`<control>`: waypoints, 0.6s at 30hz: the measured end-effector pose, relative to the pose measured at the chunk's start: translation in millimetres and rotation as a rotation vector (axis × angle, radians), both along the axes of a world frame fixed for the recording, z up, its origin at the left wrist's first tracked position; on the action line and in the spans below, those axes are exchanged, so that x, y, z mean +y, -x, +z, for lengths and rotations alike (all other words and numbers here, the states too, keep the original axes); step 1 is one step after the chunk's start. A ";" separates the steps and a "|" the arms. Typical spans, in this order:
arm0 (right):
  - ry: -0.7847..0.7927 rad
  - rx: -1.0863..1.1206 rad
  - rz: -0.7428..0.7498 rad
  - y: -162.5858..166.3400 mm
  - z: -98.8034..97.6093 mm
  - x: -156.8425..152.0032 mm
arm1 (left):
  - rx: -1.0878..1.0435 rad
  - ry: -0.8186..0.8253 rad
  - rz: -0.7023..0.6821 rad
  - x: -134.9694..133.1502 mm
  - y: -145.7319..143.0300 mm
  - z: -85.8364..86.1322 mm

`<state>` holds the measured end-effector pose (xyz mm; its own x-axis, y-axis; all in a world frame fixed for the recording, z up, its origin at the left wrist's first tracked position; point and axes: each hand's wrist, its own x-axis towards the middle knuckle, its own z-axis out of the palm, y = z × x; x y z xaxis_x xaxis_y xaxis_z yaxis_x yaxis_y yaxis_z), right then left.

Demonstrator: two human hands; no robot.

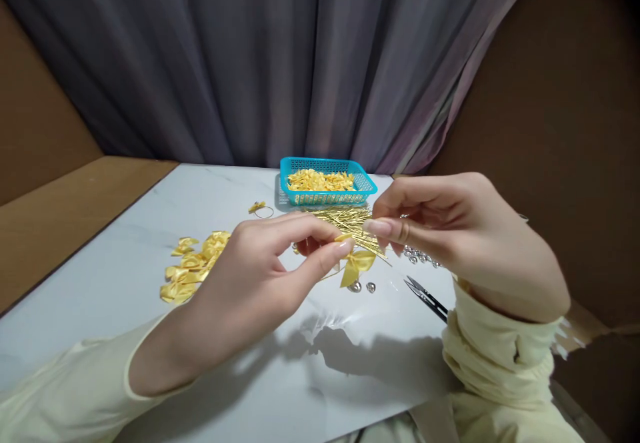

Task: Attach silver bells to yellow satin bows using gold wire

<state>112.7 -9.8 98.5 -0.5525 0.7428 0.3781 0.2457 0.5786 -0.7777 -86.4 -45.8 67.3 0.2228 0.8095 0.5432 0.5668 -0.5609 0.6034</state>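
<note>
Presently, in front of the blue basket, the left hand pinches a yellow bow; the right hand curls nearby, its grip impossible to tell. A loose left pinch could let the bow slip or twist.

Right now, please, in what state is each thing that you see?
Left hand: pinching the yellow bow.
Right hand: thumb against forefinger; any grip unclear.
Blue basket: upright, uncovered, holding yellow pieces.
Gold wires: loose, heaped.
Black snips: tips slightly apart, partly hidden.
Yellow bows: loosely piled.
Silver bits: scattered loosely.
Curtain: hanging in folds.
</note>
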 end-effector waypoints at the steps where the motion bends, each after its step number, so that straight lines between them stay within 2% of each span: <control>1: 0.003 0.009 0.000 0.0 0.0 0.3 | 0.006 -0.029 0.005 0.8 0.1 -0.9; 5: -0.008 0.027 -0.047 1.8 -0.8 -4.9 | 0.051 -0.293 0.012 6.3 2.3 -7.0; 7: -0.104 0.011 -0.116 4.3 -1.9 -10.6 | 0.095 -0.452 -0.010 9.1 3.9 -10.2; 9: -0.263 -0.015 -0.186 7.3 -3.3 -17.0 | 0.134 -0.527 -0.053 10.5 5.2 -12.0; 11: -0.421 -0.038 -0.241 9.9 -4.5 -22.2 | 0.151 -0.507 -0.107 10.5 5.6 -12.3; 13: -0.506 -0.051 -0.256 11.1 -5.4 -24.7 | 0.144 -0.451 -0.153 9.5 5.3 -11.3; 15: -0.497 -0.062 -0.231 11.0 -5.8 -24.3 | 0.122 -0.408 -0.184 8.3 4.5 -9.9; 18: -0.399 -0.068 -0.173 10.1 -5.5 -20.8 | 0.090 -0.358 -0.204 6.5 3.3 -7.8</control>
<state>102.6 -30.5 93.0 -0.4666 0.6299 0.6209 0.4083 0.7761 -0.4805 -89.7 -39.3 59.5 0.4179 0.5074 0.7536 0.4642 -0.8323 0.3030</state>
